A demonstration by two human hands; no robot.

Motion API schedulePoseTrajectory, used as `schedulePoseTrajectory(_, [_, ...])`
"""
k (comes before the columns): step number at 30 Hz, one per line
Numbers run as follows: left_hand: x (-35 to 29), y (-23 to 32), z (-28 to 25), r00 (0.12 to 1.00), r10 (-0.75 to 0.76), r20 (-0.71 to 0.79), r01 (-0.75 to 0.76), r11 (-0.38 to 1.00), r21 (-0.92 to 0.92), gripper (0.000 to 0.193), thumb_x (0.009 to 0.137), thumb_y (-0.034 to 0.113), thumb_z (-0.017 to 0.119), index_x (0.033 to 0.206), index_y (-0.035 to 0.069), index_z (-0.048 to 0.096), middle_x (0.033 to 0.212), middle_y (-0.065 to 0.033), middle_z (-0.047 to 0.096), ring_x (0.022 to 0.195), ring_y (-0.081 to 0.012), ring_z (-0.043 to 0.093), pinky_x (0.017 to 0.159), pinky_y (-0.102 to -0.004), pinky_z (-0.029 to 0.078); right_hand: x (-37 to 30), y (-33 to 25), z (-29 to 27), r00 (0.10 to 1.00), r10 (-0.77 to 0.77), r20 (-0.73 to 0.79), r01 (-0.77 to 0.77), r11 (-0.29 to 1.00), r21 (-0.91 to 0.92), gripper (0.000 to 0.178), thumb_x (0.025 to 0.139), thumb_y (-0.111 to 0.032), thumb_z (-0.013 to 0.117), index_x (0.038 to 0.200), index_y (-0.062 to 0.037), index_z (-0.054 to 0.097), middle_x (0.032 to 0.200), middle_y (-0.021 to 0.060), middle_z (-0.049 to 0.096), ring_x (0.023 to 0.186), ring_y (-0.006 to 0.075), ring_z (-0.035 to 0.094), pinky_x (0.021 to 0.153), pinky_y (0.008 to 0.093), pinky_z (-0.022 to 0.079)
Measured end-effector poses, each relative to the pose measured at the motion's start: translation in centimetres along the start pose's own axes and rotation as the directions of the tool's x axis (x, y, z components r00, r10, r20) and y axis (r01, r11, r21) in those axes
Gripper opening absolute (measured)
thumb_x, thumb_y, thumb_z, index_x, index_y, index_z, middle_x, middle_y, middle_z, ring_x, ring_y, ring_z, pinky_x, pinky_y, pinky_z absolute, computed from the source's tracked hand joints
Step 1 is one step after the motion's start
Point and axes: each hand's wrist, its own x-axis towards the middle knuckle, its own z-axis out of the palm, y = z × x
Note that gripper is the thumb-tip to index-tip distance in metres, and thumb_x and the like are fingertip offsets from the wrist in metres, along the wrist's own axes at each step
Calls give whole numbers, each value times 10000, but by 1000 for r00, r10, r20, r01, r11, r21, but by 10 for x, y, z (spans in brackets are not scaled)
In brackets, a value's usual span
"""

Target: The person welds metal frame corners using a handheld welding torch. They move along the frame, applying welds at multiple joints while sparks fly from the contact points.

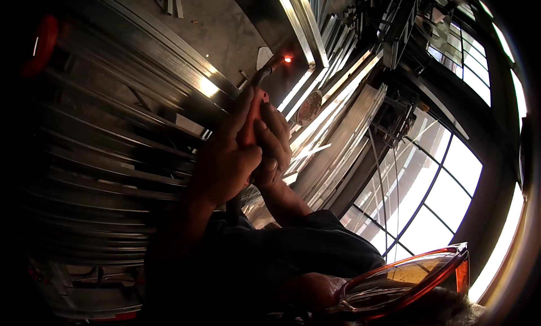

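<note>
Both hands are wrapped round the red handle [246, 135] of a welding torch. My left hand [228, 157] grips it from the left, with a finger stretched along the handle. From the other side my right hand [273, 143] closes over it, fingers curled. The torch's dark curved neck [262, 75] points up and to the right. At its tip a small orange-red spot [288, 59] glows against a dark metal surface [282, 36]. I cannot tell whether the tip touches that surface. Part of the handle is hidden by the fingers.
Long shiny metal profiles [152, 50] lie in rows at the left. More bars [344, 123] are stacked at the right, beside a round rusty disc [308, 108]. Small offcuts [170, 3] lie on the grey floor [217, 21]. A red rounded object [42, 47] stands far left; bright windows [434, 196] are at right.
</note>
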Motion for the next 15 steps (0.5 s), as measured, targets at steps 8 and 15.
schedulePoseTrajectory(8, [1,-2,-1,999,19,26,-18,999,-36,931,819,41,572,1675,13,207,1674,-239,359,1545,-322,374,1230,-386,324,-2,1,0,1000,8,1,-8,1000,21,689,1094,-493,315,1308,24,716,1400,294,641,1323,469,582,1127,559,421])
schedulePoseTrajectory(15, [2,-4,0,999,40,16,-39,998,-39,926,821,38,572,1673,11,213,1648,-251,394,1509,-334,430,1199,-387,373,-2,2,-1,1000,-1,5,1,1000,-2,689,1103,-493,303,1310,21,713,1397,298,640,1317,466,588,1123,563,421])
